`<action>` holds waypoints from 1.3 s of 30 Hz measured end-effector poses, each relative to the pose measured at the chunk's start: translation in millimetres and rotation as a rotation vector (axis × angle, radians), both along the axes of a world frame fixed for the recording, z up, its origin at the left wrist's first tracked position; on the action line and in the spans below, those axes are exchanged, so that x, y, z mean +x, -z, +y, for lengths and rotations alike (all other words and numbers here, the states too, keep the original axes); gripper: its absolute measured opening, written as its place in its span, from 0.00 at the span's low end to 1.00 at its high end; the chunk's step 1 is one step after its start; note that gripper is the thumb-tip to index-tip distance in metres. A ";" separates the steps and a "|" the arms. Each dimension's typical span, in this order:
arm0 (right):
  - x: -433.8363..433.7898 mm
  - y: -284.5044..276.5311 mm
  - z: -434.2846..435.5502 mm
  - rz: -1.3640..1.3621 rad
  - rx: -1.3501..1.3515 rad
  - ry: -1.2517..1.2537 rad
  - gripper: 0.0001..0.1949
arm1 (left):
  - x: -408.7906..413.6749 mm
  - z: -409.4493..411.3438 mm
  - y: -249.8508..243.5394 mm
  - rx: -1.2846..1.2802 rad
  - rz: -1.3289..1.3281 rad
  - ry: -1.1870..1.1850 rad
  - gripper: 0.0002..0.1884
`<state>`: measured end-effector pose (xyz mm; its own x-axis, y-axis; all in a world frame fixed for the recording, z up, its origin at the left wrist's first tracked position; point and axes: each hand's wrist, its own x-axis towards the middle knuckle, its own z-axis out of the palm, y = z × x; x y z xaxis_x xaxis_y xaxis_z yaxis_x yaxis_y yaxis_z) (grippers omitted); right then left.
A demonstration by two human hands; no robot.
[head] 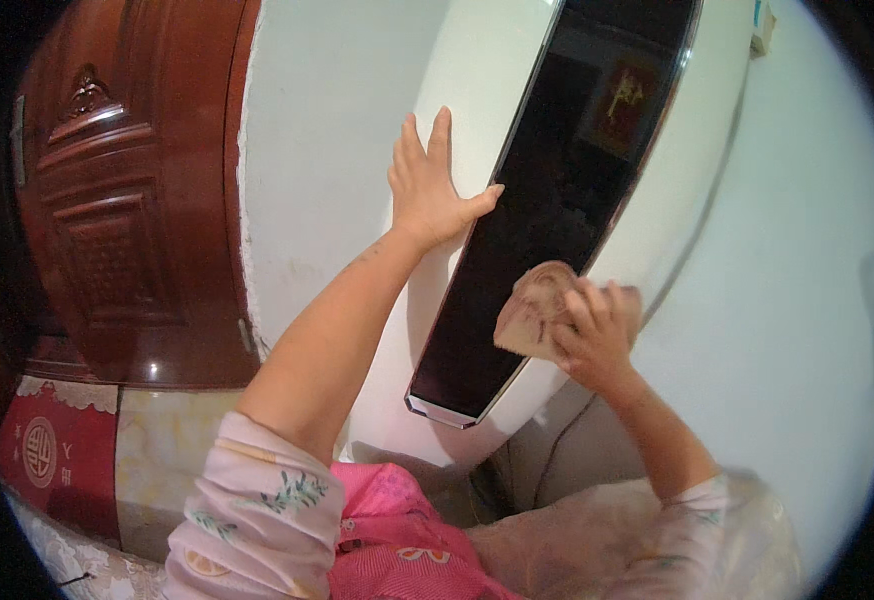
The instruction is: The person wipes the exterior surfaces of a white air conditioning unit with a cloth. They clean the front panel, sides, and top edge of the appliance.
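Observation:
A tall white cabinet (474,97), which looks like a floor-standing air conditioner, has a glossy black front panel (557,172) with a metallic edge. My left hand (433,184) rests with fingers spread on the white side, its thumb tip at the panel's left edge, and it holds nothing. Lower down, my right hand (598,326) grips a brownish cloth (534,311), which lies over the lower right part of the black panel. The fingers of this hand are slightly blurred. A red picture or sign is mirrored in the upper panel.
At the left is a carved reddish-brown door (122,225), with a red mat (58,457) on the marbled floor (174,450) below. A dark cable (557,442) runs down behind the cabinet. A fabric-covered surface (594,525) lies close at the lower right.

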<state>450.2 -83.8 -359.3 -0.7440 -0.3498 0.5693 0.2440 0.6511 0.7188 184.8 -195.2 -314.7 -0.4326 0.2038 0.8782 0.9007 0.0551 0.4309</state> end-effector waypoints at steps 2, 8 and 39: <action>7.9 -1.7 4.3 -0.074 0.070 -0.008 0.15 | 0.8 0.9 -2.2 -0.009 0.005 0.003 0.60; -5.5 -124.5 5.7 0.207 0.093 0.113 0.16 | -5.1 1.1 2.5 0.018 0.038 -0.021 0.59; 6.8 -18.6 20.5 -0.093 0.054 -0.050 0.11 | -4.1 5.6 2.0 0.011 0.027 -0.006 0.59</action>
<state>457.0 -63.3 -340.7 -0.7735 -0.4159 0.4782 0.1432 0.6204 0.7711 180.7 -189.6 -316.7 -0.4102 0.1919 0.8916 0.9115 0.0561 0.4074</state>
